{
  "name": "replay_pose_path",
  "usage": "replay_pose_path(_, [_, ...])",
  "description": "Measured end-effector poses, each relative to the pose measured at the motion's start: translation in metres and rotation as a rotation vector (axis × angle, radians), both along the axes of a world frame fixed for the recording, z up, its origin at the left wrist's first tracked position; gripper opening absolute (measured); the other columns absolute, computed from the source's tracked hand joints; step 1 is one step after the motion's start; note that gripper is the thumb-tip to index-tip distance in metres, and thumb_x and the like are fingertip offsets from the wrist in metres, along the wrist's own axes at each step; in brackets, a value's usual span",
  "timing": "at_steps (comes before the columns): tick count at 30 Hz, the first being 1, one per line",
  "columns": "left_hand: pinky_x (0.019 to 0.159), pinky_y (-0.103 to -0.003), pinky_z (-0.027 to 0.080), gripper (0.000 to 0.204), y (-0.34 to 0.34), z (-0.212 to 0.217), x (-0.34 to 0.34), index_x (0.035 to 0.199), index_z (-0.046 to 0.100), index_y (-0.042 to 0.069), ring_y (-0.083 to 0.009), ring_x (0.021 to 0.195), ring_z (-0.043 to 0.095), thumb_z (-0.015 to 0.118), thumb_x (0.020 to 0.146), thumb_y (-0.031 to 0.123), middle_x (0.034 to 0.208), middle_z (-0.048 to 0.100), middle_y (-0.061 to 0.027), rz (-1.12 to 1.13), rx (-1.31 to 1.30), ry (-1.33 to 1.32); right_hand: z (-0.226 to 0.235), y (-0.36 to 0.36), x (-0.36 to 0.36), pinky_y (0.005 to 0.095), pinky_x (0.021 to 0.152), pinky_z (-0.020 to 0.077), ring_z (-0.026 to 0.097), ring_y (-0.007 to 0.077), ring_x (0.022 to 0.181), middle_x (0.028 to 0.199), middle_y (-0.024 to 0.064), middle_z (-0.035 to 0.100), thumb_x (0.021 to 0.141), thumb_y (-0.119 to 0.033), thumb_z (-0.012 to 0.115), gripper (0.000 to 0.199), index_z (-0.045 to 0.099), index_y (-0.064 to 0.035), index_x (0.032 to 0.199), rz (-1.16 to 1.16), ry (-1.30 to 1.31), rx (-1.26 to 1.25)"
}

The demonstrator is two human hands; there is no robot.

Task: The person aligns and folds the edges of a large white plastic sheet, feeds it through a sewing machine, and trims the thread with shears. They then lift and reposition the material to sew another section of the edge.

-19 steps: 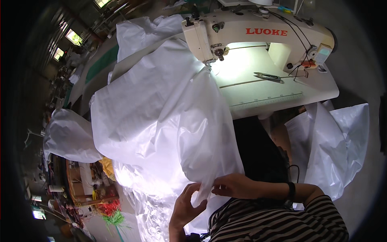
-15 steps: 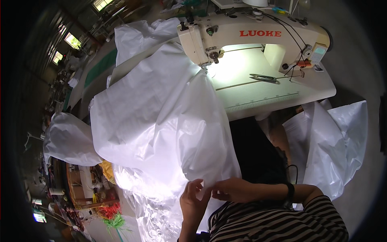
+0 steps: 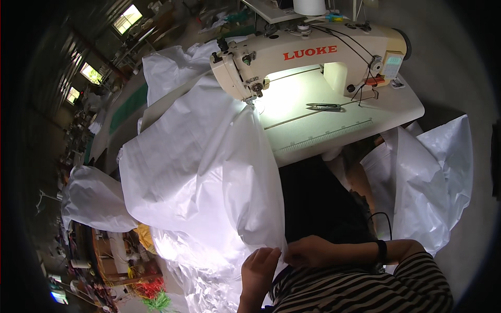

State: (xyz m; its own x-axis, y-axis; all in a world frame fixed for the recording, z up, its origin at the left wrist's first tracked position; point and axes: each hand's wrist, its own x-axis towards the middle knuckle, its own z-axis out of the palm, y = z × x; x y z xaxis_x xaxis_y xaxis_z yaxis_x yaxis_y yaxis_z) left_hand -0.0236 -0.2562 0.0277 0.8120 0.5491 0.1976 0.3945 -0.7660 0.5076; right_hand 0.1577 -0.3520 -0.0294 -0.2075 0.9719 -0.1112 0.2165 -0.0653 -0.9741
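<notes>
Draping across the middle, glossy white sheeting (image 3: 172, 167) runs from the needle area of a cream-coloured industrial sewing machine (image 3: 308, 57) down to the person's hands. Bright light falls on the machine's pale bed (image 3: 318, 123). The right hand (image 3: 310, 251), fingers bent and drawn together, pinches the sheeting's lower right edge. Just beside it, the left hand (image 3: 259, 267) is half curled against that edge; whether it grips, I cannot tell. Thread snips (image 3: 324, 107) lie on the bed.
</notes>
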Motion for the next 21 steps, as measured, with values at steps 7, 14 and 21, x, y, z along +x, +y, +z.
replay_pose_path(7, [0.067, -0.031, 0.053, 0.010, -0.004, 0.005, 0.002, 0.095, 0.061, -0.001, -0.0291, 0.079, 0.067, 0.064, 0.086, -0.002, 0.092, 0.066, -0.0117, 0.060, -0.511, -0.092, 0.035, -0.010, -0.012, 0.0351, 0.055, 0.0546, 0.067, 0.0257, 0.064, 0.082, 0.0070, 0.064, 0.090, -0.022, 0.068, 0.015, 0.064, -0.0075, 0.094, -0.037, -0.318, 0.461])
replay_pose_path(14, [0.057, -0.034, 0.049, 0.008, -0.001, 0.004, 0.016, 0.079, 0.057, 0.008, -0.0247, 0.066, 0.063, 0.063, 0.079, 0.004, 0.077, 0.062, -0.0058, 0.132, 0.098, -0.133, 0.029, 0.031, 0.042, 0.0308, 0.079, 0.0549, 0.068, 0.0213, 0.089, 0.104, 0.0097, 0.064, 0.096, -0.016, 0.060, 0.017, 0.062, -0.0059, 0.109, -0.412, 0.034, 0.410])
replay_pose_path(21, [0.050, -0.035, 0.047, 0.011, 0.029, 0.002, 0.034, 0.073, 0.054, 0.013, -0.0223, 0.057, 0.059, 0.064, 0.072, 0.009, 0.067, 0.054, -0.0030, -0.307, 0.201, -0.179, 0.015, 0.119, 0.047, 0.0380, 0.094, 0.0495, 0.062, 0.0312, 0.112, 0.122, 0.0197, 0.061, 0.099, -0.032, 0.056, 0.067, 0.029, 0.0038, 0.149, -0.429, 0.211, 0.096])
